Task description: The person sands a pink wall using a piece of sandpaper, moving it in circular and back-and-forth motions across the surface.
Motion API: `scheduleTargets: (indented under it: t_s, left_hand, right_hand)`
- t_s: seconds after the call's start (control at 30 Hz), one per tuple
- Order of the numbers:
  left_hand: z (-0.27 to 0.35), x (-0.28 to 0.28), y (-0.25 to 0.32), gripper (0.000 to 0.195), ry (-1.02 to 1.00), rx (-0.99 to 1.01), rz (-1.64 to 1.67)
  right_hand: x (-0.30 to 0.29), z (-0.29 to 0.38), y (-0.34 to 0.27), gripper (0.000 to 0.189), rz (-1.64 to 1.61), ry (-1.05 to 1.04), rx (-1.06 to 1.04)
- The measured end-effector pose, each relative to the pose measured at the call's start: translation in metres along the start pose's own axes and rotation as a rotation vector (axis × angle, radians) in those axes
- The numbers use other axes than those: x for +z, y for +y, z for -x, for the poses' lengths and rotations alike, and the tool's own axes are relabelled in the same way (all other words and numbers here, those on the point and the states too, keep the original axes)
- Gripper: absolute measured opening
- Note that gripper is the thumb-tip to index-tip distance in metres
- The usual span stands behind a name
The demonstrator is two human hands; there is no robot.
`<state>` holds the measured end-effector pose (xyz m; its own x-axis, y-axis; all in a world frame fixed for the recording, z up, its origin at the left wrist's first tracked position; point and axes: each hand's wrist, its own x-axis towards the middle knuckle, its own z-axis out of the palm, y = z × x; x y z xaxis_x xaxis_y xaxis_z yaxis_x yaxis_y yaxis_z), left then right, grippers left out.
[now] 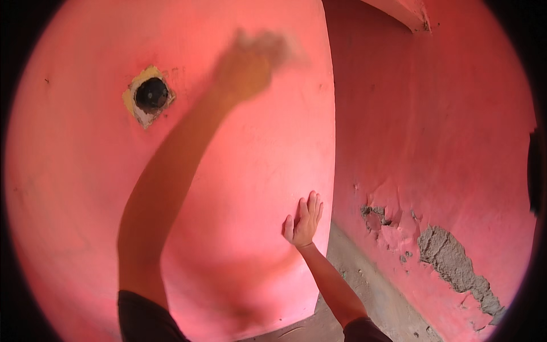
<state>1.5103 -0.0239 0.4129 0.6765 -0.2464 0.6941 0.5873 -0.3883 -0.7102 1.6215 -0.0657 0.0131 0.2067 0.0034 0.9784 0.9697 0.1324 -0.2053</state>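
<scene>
My left hand (248,77) is raised high on a pink painted wall (265,141) and blurred by motion. It is closed around a grey-brown piece of material (277,45), too smeared to name more exactly, held at the wall's surface. Lower down, my right hand (305,222) lies with its palm on the same wall near its right edge, fingers spread and pointing up, holding nothing. Left of my left forearm, a round dark hole (151,95) opens in the wall, with chipped yellow and white plaster around it.
Right of the wall's vertical edge stands a second, shaded pink wall (427,119). Its lower part has peeling paint and a broken patch of bare grey plaster (448,256). A grey-brown floor strip (354,273) runs between the walls. A pink ledge (401,13) juts out at the top.
</scene>
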Motion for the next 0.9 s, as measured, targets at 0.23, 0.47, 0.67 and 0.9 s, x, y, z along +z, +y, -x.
scheduleTargets:
  t_s: [0.23, 0.47, 0.67, 0.9]
  left_hand:
    - [0.133, 0.020, 0.099, 0.055, -0.103, 0.522, 0.270]
    - [0.136, 0.000, 0.089, 0.059, -0.058, 0.429, 0.320]
    - [0.139, -0.003, 0.087, 0.058, -0.107, 0.410, 0.286]
    - [0.152, -0.014, 0.072, 0.048, -0.066, 0.235, 0.596]
  right_hand:
    - [-0.008, -0.008, 0.001, 0.064, -0.052, 0.020, 0.048]
    - [-0.033, -0.106, -0.027, 0.080, -0.365, 0.175, -0.160]
    - [-0.055, -0.129, -0.032, 0.053, -0.251, -0.235, -0.237]
    - [-0.037, -0.136, -0.051, 0.076, -0.159, -0.255, -0.272]
